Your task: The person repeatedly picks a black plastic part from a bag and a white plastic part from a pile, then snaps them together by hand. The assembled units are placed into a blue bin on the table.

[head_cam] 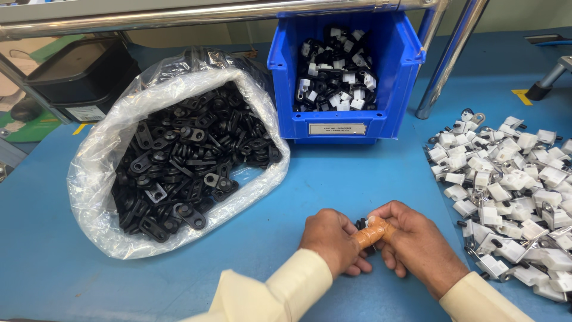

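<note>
Blue tabletop (333, 179): work surface under both hands, bare between them and the bin.
Left hand (331, 238): curled, fingers pinched onto small black part, knuckles up.
Right hand (417, 244): curled, thumb wrapped in orange tape (372, 231) pressing across toward left hand; grasping same small part.
Small black plastic part (361, 224): held between both hands, only a bit pokes out above the taped thumb; exact shape cannot tell.
Clear plastic bag (113, 161): up and left of left hand, open mouth, full of black plastic brackets (190, 155).
Blue bin (342, 113): straight up from the hands, holds mixed black-and-white assembled pieces (336, 71).
White plastic clips pile (512, 185): just right of right hand, loose on tabletop, some with metal rings.
Sleeves (286, 292): cream, both wrists.
</note>
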